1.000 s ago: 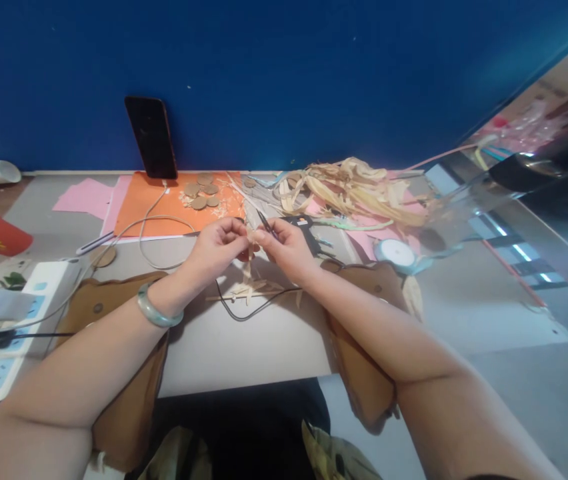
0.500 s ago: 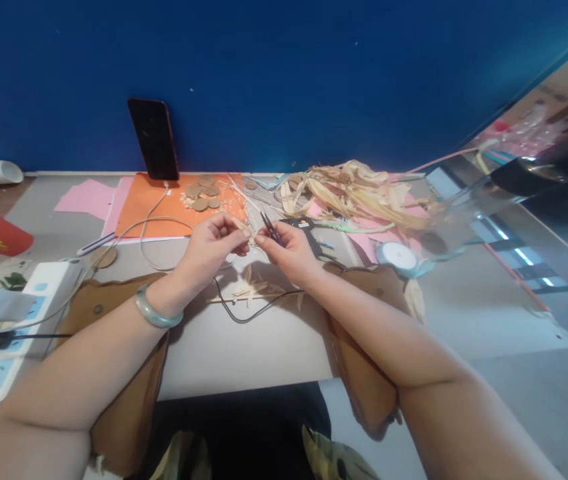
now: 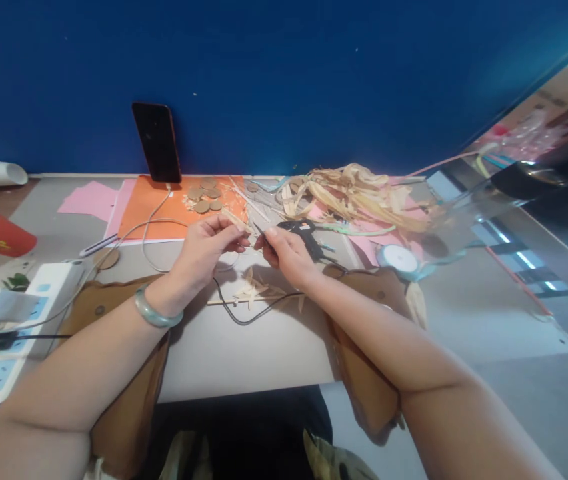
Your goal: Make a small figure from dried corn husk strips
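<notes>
My left hand (image 3: 209, 243) is closed in a pinch on a pale strip of dried husk (image 3: 235, 219), which shows above its fingers. Close beside it, my right hand (image 3: 287, 252) is wrapped round a dark, slim tool with pointed tips (image 3: 259, 229); whether it is tweezers or small scissors I cannot make out. The tool's tips point up and left, near the left fingertips. Behind the right hand lies a black glue gun (image 3: 302, 230). Husk scraps (image 3: 253, 288) lie on the table below both hands.
A heap of dried husks (image 3: 354, 190) spreads over pink paper at the back right. Several round wooden discs (image 3: 203, 207) sit on orange paper (image 3: 151, 217). A phone (image 3: 157, 142) leans on the blue partition. A red cup (image 3: 1, 230) and power strip (image 3: 24, 327) stand left; a ribbon roll (image 3: 398, 260) lies right.
My right hand has turned the tool, so its two points, spread apart before, now look closed together and sit lower. The left hand stays pinched in nearly the same spot.
</notes>
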